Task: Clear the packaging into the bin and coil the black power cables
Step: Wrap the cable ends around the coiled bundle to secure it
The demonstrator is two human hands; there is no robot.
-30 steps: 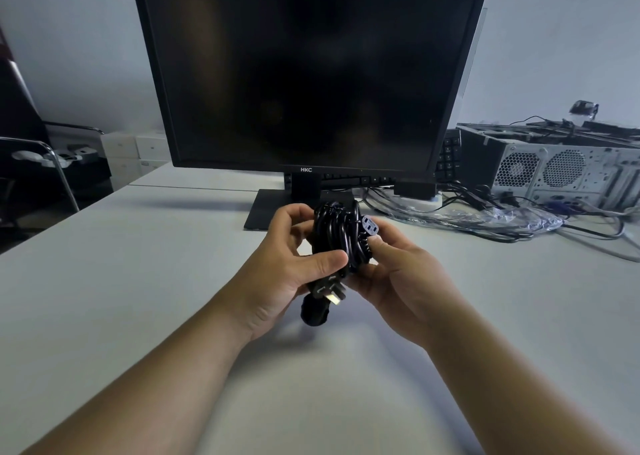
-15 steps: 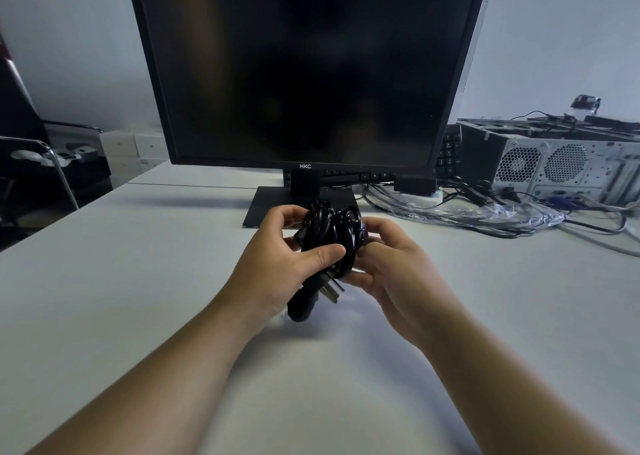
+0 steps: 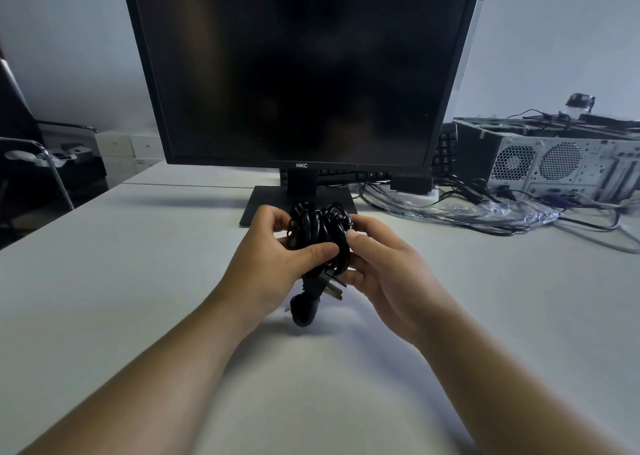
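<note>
A coiled black power cable [image 3: 320,227] is held above the white table [image 3: 121,281], in front of the monitor stand. My left hand [image 3: 270,264] grips the bundle from the left, thumb across its front. From the right, my right hand [image 3: 384,274] holds the same bundle with its fingers curled round it. The cable's pronged plug [image 3: 329,286] sticks out below, and a thick black end [image 3: 304,311] hangs under it. Clear plastic packaging [image 3: 485,212] lies crumpled on the table to the right, over loose black cables [image 3: 588,227].
A dark HKC monitor [image 3: 301,70] stands straight ahead on its base. A computer case [image 3: 568,160] lies at the far right with a keyboard [image 3: 445,153] leaning behind the monitor. A chair [image 3: 34,156] and white boxes [image 3: 128,149] stand at the left.
Both hands have lowered the bundle slightly and closed tighter around it. The connector that showed at the bundle's top right a second ago is now covered by my right hand.
</note>
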